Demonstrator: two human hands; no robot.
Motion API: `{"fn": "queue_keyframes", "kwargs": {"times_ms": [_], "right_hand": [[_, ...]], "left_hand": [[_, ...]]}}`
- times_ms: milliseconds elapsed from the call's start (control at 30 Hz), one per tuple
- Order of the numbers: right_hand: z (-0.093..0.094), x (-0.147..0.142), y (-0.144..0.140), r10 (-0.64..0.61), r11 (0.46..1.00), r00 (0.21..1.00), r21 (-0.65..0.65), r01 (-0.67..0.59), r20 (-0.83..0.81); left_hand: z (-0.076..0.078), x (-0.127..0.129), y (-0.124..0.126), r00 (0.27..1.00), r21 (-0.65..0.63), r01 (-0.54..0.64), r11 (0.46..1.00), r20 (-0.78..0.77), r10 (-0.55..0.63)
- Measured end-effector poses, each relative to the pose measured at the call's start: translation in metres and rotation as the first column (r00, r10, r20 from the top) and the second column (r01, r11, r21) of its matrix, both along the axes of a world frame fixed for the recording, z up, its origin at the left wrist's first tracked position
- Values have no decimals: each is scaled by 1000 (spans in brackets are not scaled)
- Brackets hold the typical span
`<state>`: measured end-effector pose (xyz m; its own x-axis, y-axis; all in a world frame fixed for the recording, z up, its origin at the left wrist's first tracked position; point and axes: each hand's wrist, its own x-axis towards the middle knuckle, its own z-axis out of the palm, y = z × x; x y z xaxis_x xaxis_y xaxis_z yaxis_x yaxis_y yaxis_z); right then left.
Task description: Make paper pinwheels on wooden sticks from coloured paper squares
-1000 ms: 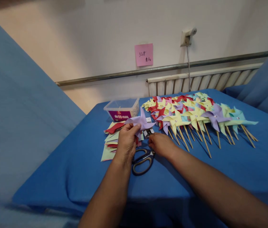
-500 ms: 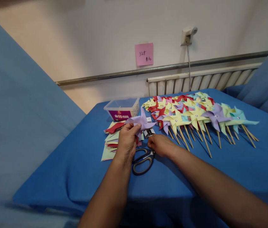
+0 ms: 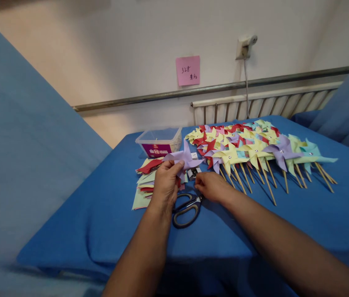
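A purple paper pinwheel [image 3: 184,158] without a visible stick is pinched between the thumb and fingers of my left hand [image 3: 167,180]. My right hand [image 3: 209,185] is closed just above the scissors; its fingertips are pressed together, and whatever lies in them is too small to name. Beside those fingers is a small white box [image 3: 194,173] with dark little pieces inside. Dark-handled scissors [image 3: 187,211] lie on the blue cloth between my forearms. Stacked coloured paper sheets [image 3: 143,194] are to the left, partly hidden by my left hand.
A clear plastic tub [image 3: 159,142] with a purple label stands at the back left. Many finished pinwheels [image 3: 256,152] on wooden sticks spread across the right of the blue-covered table [image 3: 106,222]. Behind are a radiator [image 3: 264,103], a pipe and a pink note [image 3: 188,70] on the wall.
My right hand has shifted slightly up and to the right, away from the scissors. The left hand and the purple pinwheel stay in place.
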<state>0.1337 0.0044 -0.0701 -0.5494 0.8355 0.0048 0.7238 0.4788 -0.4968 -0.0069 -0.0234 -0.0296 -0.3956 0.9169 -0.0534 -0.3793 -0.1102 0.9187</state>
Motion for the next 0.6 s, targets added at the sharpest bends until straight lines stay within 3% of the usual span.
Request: {"fn": "queue_keyframes", "kwargs": {"times_ms": [200, 367, 600], "right_hand": [[0, -1, -2, 39, 999, 999, -14, -39, 31], [1, -2, -2, 39, 998, 995, 49, -44, 86], [0, -4, -2, 144, 979, 983, 125, -158, 118]], "left_hand": [[1, 1, -1, 1000, 19, 1, 1000, 2, -1], [1, 1, -1, 1000, 28, 0, 1000, 13, -1], [-1, 0, 1, 1000, 4, 1, 1000, 4, -1]]}}
